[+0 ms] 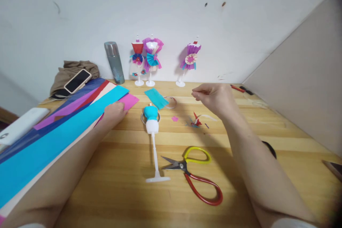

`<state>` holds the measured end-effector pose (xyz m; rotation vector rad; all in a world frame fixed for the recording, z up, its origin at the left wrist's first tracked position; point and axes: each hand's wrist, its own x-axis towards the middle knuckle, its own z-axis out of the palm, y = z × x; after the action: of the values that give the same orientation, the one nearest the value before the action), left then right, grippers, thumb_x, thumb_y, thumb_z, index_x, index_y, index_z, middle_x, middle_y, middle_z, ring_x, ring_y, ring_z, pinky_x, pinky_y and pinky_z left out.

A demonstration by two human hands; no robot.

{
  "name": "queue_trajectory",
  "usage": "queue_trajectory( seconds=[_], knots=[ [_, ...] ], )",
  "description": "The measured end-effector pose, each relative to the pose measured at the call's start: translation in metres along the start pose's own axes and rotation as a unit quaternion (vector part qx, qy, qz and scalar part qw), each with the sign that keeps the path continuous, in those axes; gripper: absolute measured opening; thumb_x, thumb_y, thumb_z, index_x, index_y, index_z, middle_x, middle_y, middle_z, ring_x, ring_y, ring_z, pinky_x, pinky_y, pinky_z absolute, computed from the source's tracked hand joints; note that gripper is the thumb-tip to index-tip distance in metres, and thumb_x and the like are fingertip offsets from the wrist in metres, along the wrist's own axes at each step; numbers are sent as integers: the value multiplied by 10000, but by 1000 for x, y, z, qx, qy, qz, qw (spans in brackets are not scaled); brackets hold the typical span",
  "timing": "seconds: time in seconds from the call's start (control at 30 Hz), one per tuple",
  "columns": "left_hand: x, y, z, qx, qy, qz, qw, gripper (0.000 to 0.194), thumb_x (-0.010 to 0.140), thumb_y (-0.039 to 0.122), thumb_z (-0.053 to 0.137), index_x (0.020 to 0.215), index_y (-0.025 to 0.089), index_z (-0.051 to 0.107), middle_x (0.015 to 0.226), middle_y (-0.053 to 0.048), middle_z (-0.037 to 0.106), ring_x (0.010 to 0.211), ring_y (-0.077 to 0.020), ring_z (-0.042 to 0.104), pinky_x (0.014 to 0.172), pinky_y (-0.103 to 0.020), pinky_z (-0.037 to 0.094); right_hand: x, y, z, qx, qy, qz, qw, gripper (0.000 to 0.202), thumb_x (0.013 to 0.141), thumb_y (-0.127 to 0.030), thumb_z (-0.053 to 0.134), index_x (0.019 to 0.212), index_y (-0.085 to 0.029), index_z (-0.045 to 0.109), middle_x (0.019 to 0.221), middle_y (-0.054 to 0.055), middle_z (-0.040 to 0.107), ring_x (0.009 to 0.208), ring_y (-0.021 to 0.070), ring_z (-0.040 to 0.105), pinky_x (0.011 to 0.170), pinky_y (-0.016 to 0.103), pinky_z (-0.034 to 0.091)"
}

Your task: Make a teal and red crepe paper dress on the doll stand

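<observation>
Three small dress forms [190, 58] stand upright by the wall [171, 3], dressed in coloured paper with fan-shaped trims. A fourth dress form [152, 127] lies on the surface [120, 196] between the forearms, base toward the person. Its top is wrapped in blue paper [151, 112]; the part below is plain white, with no fan or flower on it, so it looks only partly dressed, well behind the others. A loose teal piece [156, 98] and a pink flower shape [175, 118] lie near it, apart from it. The scissors [181, 166] lie with blades parted beside its stand.

The left hand [114, 112] rests on the stack of coloured sheets [66, 124], fingers curled by the pink edge; whether they grip a sheet, I cannot tell. The right hand [213, 96] is raised, fingers closed together, with nothing visible between them.

The left forearm covers part of the stack, which runs out of view. The right forearm partly hides a black object [269, 149]; a dark item [333, 169] is cut off at the right edge. The scraps [196, 119] are too small to sort out.
</observation>
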<state>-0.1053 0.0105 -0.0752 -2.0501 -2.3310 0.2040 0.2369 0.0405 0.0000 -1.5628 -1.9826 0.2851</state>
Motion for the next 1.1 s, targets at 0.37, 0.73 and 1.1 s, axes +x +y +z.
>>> queue_trajectory(
  seconds=[0.37,0.73,1.1],
  knots=[
    [1,-1,4,-1,6,-4,1000,409,953,394,422,1117,125,682,1197,-218,691,1093,-358,660,806,-386,513,2,0,-13,-134,1,-24,991,374,902,-304,445,540,-213,467,510,39,521,528,162,475,524,295,306],
    [2,-7,-3,-26,18,-19,999,400,956,303,383,1061,124,726,1115,-206,733,1062,-338,677,801,-376,516,6,26,-10,-268,-226,1,937,205,803,-123,571,840,-196,758,1000,122,751,883,269,681,662,317,426],
    [9,-16,-8,-37,39,-76,996,611,1010,464,278,1058,64,738,1112,-249,730,1072,-387,676,838,-425,527,10,31,-5,-255,-234,-28,938,126,817,-125,583,876,-192,673,895,88,731,799,244,662,616,308,388]
  ],
)
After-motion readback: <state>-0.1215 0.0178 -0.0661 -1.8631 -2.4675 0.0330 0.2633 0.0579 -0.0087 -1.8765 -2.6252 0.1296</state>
